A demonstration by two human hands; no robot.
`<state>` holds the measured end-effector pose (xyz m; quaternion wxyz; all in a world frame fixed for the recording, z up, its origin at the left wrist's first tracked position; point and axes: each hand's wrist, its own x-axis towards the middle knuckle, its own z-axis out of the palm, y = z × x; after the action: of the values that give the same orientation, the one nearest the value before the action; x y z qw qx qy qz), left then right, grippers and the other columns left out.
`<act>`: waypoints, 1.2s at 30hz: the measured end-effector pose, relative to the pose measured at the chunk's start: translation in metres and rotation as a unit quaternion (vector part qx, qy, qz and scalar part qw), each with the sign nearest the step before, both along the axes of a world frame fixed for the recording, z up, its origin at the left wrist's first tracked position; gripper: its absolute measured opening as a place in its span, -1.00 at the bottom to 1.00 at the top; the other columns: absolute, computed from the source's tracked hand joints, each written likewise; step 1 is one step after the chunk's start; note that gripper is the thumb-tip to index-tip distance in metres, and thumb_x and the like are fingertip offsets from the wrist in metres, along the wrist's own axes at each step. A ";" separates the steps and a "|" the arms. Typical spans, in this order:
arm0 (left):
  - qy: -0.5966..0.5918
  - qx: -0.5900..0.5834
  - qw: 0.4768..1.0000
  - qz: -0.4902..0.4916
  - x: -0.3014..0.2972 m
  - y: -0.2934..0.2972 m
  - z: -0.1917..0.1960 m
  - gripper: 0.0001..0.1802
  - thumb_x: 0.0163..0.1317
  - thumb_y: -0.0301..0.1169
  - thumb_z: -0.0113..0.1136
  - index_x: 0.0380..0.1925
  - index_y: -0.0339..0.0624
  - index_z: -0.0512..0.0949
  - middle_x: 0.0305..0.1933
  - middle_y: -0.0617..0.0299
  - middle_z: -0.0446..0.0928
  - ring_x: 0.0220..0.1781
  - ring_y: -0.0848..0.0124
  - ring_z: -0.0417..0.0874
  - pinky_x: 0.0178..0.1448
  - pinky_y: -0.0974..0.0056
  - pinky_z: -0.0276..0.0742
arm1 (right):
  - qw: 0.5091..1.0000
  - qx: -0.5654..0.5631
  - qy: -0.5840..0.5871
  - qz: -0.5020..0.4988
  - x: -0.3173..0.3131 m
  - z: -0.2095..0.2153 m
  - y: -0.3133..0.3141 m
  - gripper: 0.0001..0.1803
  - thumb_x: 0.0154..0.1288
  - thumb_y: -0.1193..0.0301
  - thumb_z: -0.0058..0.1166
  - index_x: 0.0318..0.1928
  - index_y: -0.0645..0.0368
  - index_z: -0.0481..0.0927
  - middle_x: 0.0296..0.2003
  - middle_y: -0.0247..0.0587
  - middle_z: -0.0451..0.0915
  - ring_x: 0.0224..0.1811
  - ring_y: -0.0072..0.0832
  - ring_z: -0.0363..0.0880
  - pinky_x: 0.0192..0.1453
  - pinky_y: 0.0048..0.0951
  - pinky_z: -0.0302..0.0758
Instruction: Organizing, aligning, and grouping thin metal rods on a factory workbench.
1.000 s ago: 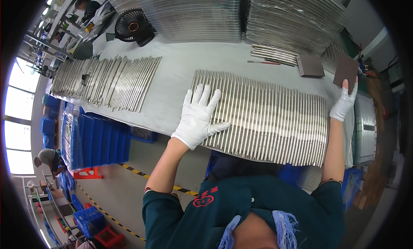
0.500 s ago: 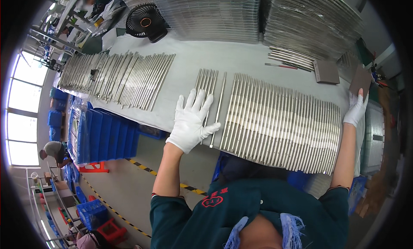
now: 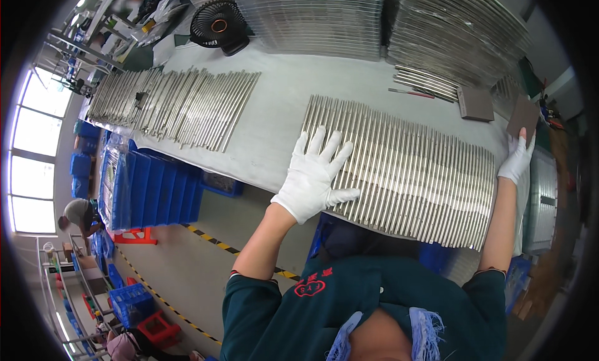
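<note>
Main row of rods (image 3: 405, 170): thin, straight, silver metal, shiny, with a bright band of glare across the middle. We see them side by side, ends only roughly level. They lie in front of us along the near edge of the white-covered bench (image 3: 277, 114).

Left grip (image 3: 315, 177), white glove: fingers spread, palm down on the left end of that row, pinching nothing. Right grip (image 3: 516, 161), white glove with bare fingertip showing: pinching a flat brown pad (image 3: 523, 114) by its lower edge, off the row's right end.

Counts: main row is one layer, packed too tight for us to count rod by rod; dozens. One second row (image 3: 178, 108) at the left, more ragged, also dozens, one small dark piece (image 3: 138, 99) on it. One small bunch of rods (image 3: 425, 83) at the back right, several pieces. One brown block (image 3: 475, 104) just beside it. One thin red-handled tool (image 3: 412, 93). One black fan (image 3: 218, 25). Two tall stacks of clear plastic trays (image 3: 312, 24) behind.
</note>
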<state>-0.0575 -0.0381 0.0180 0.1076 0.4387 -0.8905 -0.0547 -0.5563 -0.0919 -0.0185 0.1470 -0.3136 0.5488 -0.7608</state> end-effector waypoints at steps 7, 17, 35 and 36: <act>-0.009 -0.004 1.000 0.018 0.012 -0.002 -0.003 -0.03 0.17 0.33 0.05 0.38 -0.18 0.33 0.44 -0.14 0.28 0.51 -0.17 0.14 0.55 -0.24 -0.10 | 1.000 0.003 -0.022 -0.003 0.004 0.003 0.001 -0.29 0.39 0.25 0.22 0.43 0.18 0.25 0.26 -0.14 0.39 0.27 -0.34 0.42 0.27 -0.30 0.48; -0.037 -0.014 0.995 0.095 0.020 -0.003 0.002 0.05 0.16 0.42 -0.01 0.42 -0.18 0.26 0.46 -0.27 0.18 0.53 -0.20 0.09 0.54 -0.23 -0.09 | 1.000 0.007 -0.016 -0.010 0.004 0.000 0.000 -0.29 0.39 0.24 0.21 0.43 0.20 0.26 0.26 -0.19 0.41 0.25 -0.38 0.44 0.25 -0.34 0.48; -0.027 0.024 0.998 -0.048 -0.023 0.005 0.004 0.01 0.17 0.42 -0.06 0.42 -0.10 0.27 0.45 -0.20 0.23 0.52 -0.22 0.11 0.55 -0.26 -0.12 | 0.999 0.010 -0.049 -0.009 0.010 0.005 0.000 -0.27 0.36 0.27 0.25 0.44 0.12 0.24 0.23 -0.16 0.44 0.20 -0.31 0.50 0.28 -0.25 0.46; -0.047 0.016 0.998 -0.026 -0.016 0.004 0.005 0.00 0.18 0.41 -0.07 0.42 -0.08 0.27 0.46 -0.20 0.22 0.51 -0.23 0.11 0.54 -0.27 -0.12 | 0.999 0.010 -0.049 -0.013 0.010 0.005 0.000 -0.27 0.36 0.27 0.25 0.44 0.12 0.24 0.23 -0.16 0.44 0.20 -0.31 0.50 0.28 -0.25 0.46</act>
<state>-0.0732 -0.0338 0.0227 0.0575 0.4193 -0.9046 -0.0509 -0.5467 -0.0924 -0.0132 0.1670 -0.2673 0.5527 -0.7715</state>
